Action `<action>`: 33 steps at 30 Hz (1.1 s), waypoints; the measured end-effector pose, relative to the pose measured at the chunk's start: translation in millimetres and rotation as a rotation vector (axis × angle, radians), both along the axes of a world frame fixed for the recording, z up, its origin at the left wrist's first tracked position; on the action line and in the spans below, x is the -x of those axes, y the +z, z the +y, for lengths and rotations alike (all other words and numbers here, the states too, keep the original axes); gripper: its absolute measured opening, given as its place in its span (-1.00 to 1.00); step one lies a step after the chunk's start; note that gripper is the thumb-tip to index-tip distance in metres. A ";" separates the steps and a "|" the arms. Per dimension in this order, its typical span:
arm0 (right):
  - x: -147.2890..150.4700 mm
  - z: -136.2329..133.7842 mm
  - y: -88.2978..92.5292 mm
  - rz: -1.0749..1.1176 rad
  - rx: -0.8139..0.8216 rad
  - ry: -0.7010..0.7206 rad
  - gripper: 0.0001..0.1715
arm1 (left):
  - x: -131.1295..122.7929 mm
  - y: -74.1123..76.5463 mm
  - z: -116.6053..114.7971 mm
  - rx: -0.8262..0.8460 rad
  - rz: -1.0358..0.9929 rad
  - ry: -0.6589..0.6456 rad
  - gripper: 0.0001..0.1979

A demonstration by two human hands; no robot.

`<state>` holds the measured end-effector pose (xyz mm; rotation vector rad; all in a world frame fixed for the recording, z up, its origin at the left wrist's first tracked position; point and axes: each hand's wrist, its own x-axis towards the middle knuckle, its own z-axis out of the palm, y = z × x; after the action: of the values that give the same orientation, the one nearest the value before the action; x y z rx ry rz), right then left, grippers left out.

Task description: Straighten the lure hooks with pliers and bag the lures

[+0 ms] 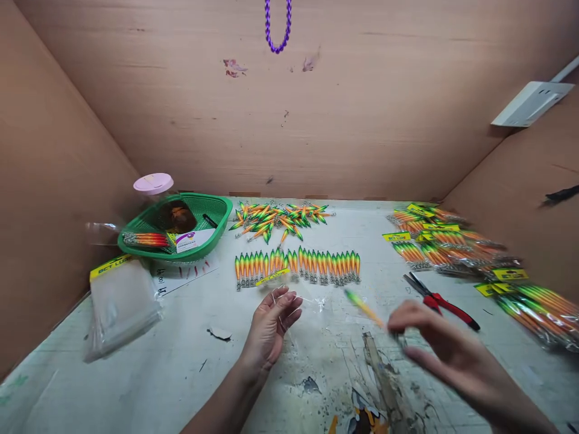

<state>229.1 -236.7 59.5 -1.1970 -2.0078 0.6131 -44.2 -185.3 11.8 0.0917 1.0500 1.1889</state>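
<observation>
My left hand (274, 328) is closed, thumb against fingers, on a clear plastic bag (319, 303) whose yellow printed header (272, 276) shows above the fingertips. Between the fingertips of my right hand (447, 352) is a green, yellow and orange squid jig (365, 310), gripped at its hook end and pointing up to the left; hand and jig are smeared by motion. Beyond the hands lies a row of squid jigs (316, 265), side by side with green tips away from me. A loose heap of similar jigs (280, 218) is behind that row.
On the left are a green basket (221, 226) and a stack of empty bags (124, 301). Red-handled pliers (446, 302) lie near my right hand. Filled jig packs (443, 235) are piled at right. Walls enclose the table; beads (277, 48) hang at the back.
</observation>
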 end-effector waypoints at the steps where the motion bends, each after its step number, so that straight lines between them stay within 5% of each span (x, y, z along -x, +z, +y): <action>1: 11.3 -11.5 8.2 -0.014 0.049 0.175 -0.82 | 0.0 -0.6 -0.1 -0.001 -0.003 -0.009 -0.80; 4: 46.3 -27.1 13.6 -0.137 -0.005 0.336 -0.66 | -0.5 -2.3 -0.5 -0.001 -0.011 -0.051 -0.78; 9: 81.3 -15.9 -11.4 -0.294 -0.393 0.102 -0.68 | -2.0 -2.5 -4.2 -0.013 -0.027 -0.162 -0.80; 13: 91.4 -9.9 -27.0 -0.364 -0.513 -0.006 -0.70 | -3.6 0.4 -9.5 -0.072 -0.041 -0.267 -0.67; 23: 108.7 -6.1 -43.3 -0.233 -0.579 -0.262 -0.75 | -4.0 -0.7 -16.7 -0.226 -0.097 -0.373 -0.60; 29: 127.1 -10.2 -35.2 -0.253 -0.560 -0.164 -0.76 | -10.4 -3.7 -19.8 -0.254 -0.257 -0.249 -0.69; 33: 91.5 -0.2 -20.8 -0.160 -0.435 -0.069 -0.74 | -8.1 0.8 -14.0 -0.089 -0.307 -0.151 -0.68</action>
<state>137.5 -236.9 38.7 -1.0657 -2.0804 0.0365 -36.1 -199.3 12.7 0.0544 0.7084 1.0730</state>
